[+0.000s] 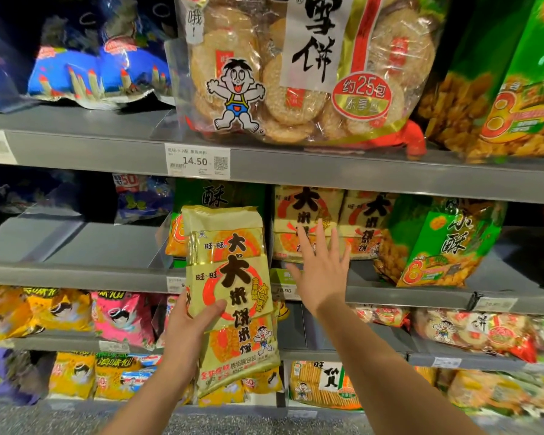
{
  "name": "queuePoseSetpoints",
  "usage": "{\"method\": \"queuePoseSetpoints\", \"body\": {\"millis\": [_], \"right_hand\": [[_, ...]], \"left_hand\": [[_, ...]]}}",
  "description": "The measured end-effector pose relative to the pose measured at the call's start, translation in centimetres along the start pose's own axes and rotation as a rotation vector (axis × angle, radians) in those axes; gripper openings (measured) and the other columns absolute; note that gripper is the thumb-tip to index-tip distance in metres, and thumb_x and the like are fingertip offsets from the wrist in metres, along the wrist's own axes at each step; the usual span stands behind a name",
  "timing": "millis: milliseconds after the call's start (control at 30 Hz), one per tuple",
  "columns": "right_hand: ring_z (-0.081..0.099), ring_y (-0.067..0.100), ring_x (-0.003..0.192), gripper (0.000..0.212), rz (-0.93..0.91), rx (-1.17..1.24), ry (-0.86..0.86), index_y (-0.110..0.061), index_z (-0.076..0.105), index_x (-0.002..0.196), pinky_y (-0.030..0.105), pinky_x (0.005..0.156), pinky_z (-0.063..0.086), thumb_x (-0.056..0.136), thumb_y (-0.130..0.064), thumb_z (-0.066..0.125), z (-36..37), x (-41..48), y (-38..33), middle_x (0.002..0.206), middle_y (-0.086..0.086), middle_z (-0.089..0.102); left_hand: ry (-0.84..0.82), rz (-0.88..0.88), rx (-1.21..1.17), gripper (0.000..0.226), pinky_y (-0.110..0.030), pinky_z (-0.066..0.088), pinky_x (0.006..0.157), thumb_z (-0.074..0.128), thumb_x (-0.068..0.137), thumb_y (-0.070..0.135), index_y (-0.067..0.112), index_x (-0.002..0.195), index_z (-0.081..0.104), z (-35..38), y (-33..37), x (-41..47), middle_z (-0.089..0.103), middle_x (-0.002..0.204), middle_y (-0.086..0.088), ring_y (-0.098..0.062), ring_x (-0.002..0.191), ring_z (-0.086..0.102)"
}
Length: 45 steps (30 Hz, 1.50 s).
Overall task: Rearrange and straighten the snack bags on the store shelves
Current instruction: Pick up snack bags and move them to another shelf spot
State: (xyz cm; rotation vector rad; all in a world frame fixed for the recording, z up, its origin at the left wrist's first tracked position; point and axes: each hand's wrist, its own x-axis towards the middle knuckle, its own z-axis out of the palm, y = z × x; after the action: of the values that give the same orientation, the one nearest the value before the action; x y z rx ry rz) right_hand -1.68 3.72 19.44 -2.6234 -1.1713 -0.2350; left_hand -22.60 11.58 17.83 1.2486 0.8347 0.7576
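Head view: left hand point(186, 328) grips upright pale-gold rice-cracker bag point(233, 296), black lettering.

Tall pale-yellow plastic rice cracker bag point(233, 296) with a red circle and big dark characters, held upright off the shelf; matching bags point(327, 224) stand on the second shelf just right.

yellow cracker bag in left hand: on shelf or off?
Off. The left hand holds the yellow bag upright in front of the shelves, clear of them.
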Motion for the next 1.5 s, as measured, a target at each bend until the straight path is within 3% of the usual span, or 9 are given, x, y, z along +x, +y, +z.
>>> {"method": "queuePoseSetpoints", "body": {"millis": [333, 533, 633, 733, 833, 1033, 1233, 1333, 1500], "right_hand": [[0.01, 0.029, 0.145, 0.064, -0.025, -0.096, -0.042, -0.028, 0.011, 0.149, 0.051, 0.116, -0.001, 0.095, -0.05, 0.037, -0.9, 3.4, -0.8, 0.157, 0.005, 0.016], [-0.001, 0.0, 0.139, 0.056, 0.019, 0.402, 0.16, -0.03, 0.013, 0.148, 0.037, 0.117, -0.008, 0.098, -0.046, 0.03, -2.4, -2.0, -1.2, 0.156, -0.008, 0.015], [0.015, 0.0, 0.136, 0.066, 0.063, 0.706, 0.062, -0.031, 0.018, 0.147, 0.04, 0.118, 0.012, 0.09, -0.06, 0.033, -2.1, -5.5, -1.1, 0.152, -0.01, 0.027], [0.035, 0.005, 0.132, 0.086, 0.14, 0.918, -0.076, -0.036, 0.017, 0.146, 0.034, 0.109, 0.031, 0.074, -0.073, 0.047, -1.9, -7.7, -0.1, 0.144, -0.011, 0.041], [0.054, -0.001, 0.115, 0.085, 0.159, 1.189, -0.184, -0.032, 0.024, 0.143, 0.016, 0.091, 0.045, 0.074, -0.042, 0.074, -2.5, -8.4, 1.0, 0.125, -0.016, 0.058], [0.058, -0.002, 0.109, 0.088, 0.242, 1.204, 0.012, -0.026, 0.028, 0.141, 0.022, 0.094, 0.048, 0.071, -0.015, 0.08, -3.1, -7.0, 2.3, 0.12, -0.015, 0.059], [0.063, 0.011, 0.104, 0.068, 0.441, 1.289, 0.197, -0.027, 0.043, 0.135, 0.04, 0.095, 0.051, 0.076, -0.012, 0.074, -3.3, -3.7, 2.0, 0.112, -0.007, 0.066], [0.062, 0.005, 0.102, 0.056, 0.477, 1.3, 0.263, -0.026, 0.048, 0.13, 0.03, 0.093, 0.05, 0.081, -0.012, 0.07, -3.8, -2.4, 1.7, 0.107, -0.012, 0.066], [0.062, -0.001, 0.083, 0.023, 0.525, 1.289, 0.415, -0.026, 0.055, 0.106, 0.014, 0.07, 0.047, 0.088, -0.012, 0.061, -3.9, -0.2, 1.6, 0.091, -0.015, 0.064]], "left_hand": [[-0.013, 0.012, -0.028, 0.062, -0.027, 0.046, 0.079, 0.076, 0.051, 0.038, 0.032, 0.11, 0.057, 0.4, 0.1, 0.2, 0.07, 0.102, 0.006, -0.011, 0.095, 0.065], [-0.041, 0.017, -0.072, 0.036, -0.017, 0.051, 0.064, 0.072, 0.074, 0.007, 0.022, 0.105, 0.059, 2.1, 0.6, -0.4, 0.073, 0.087, 0.004, -0.011, 0.083, 0.069], [-0.053, 0.015, -0.093, 0.031, -0.018, 0.053, 0.058, 0.063, 0.079, -0.002, 0.021, 0.099, 0.059, 3.7, 1.5, -0.7, 0.072, 0.083, 0.003, -0.014, 0.078, 0.069], [-0.108, -0.019, -0.15, 0.032, -0.031, 0.055, 0.061, 0.063, 0.079, 0.0, 0.018, 0.106, 0.06, 5.3, 2.3, -0.7, 0.072, 0.09, -0.007, -0.024, 0.08, 0.069], [-0.174, -0.033, -0.132, 0.039, -0.034, 0.056, 0.063, 0.064, 0.08, 0.005, 0.02, 0.115, 0.056, 7.0, 3.1, -0.4, 0.071, 0.096, -0.007, -0.023, 0.083, 0.07], [-0.194, 0.087, 0.217, 0.037, -0.043, 0.051, 0.088, 0.065, 0.083, 0.03, 0.038, 0.115, 0.048, 9.7, 3.7, 1.3, 0.063, 0.111, 0.003, -0.018, 0.102, 0.062], [-0.114, 0.263, 0.417, 0.081, -0.03, 0.047, 0.092, 0.071, 0.078, 0.031, 0.025, 0.143, 0.024, 12.0, 3.8, 3.0, 0.056, 0.127, 0.006, -0.009, 0.109, 0.054], [-0.128, 0.311, 0.424, 0.08, -0.011, 0.045, 0.08, 0.074, 0.076, 0.02, 0.023, 0.14, 0.026, 12.4, 3.8, 2.7, 0.052, 0.128, 0.006, -0.004, 0.106, 0.055], [-0.136, 0.42, 0.595, 0.09, -0.021, 0.029, 0.102, 0.075, 0.075, 0.019, 0.022, 0.146, 0.019, 12.0, 1.9, 2.0, 0.033, 0.138, 0.01, -0.003, 0.127, 0.032]]}}
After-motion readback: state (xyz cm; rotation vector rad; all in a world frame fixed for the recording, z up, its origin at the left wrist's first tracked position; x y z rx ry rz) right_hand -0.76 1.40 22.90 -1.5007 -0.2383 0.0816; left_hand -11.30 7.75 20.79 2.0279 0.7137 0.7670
